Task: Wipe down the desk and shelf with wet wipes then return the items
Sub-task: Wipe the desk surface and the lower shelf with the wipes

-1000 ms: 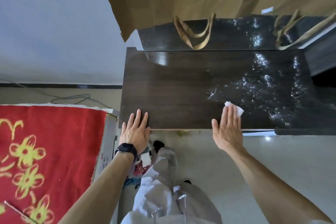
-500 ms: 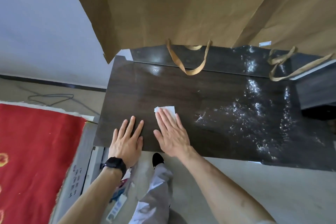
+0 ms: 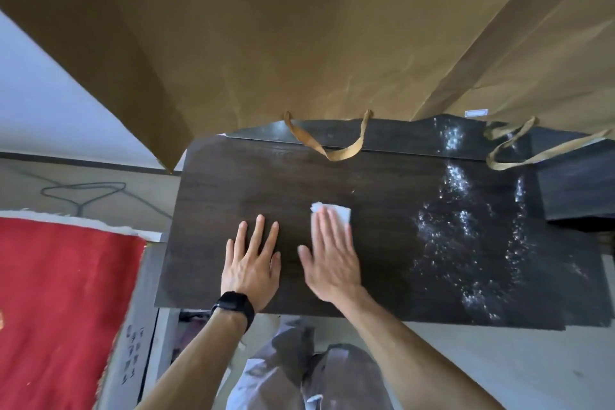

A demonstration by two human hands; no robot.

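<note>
Two flat, spread hands press on the dark desk [image 3: 382, 276], the watch-wearing left hand [image 3: 251, 263] bare, the right hand [image 3: 331, 256] pinning a white wet wipe [image 3: 336, 211] under its fingertips, brown paper bags [image 3: 299, 36] hanging beyond

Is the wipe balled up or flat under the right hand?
Flat. The wet wipe lies pressed to the desk under the right hand's spread fingers, its squared edge showing past the fingertips. Folded layers: cannot tell.
</note>
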